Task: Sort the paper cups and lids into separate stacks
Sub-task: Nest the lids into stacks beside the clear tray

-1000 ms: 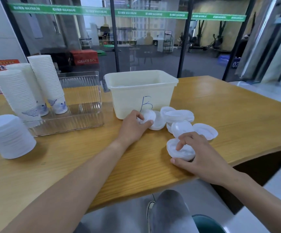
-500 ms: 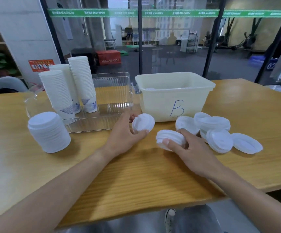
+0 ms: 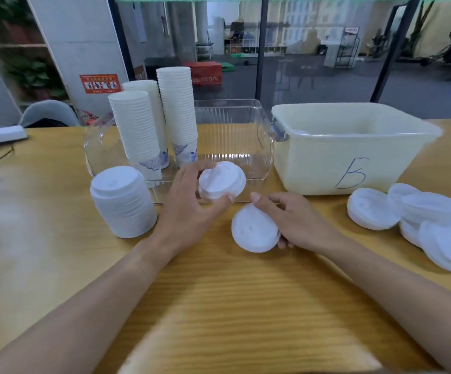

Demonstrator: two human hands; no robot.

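Head view: left hand [image 3: 189,209] and right hand [image 3: 297,220] each grip lids [image 3: 223,182]; seat them squarely on stack [image 3: 123,201], centre-left.

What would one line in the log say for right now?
left hand: holds lid | right hand: holds lids | lid stack: left on table | loose lids: right, unsorted

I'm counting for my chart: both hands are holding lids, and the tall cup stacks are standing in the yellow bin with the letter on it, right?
Not quite. The head view shows the cup stacks standing in the clear tray, not the yellow bin. Left hand and right hand each hold lids.
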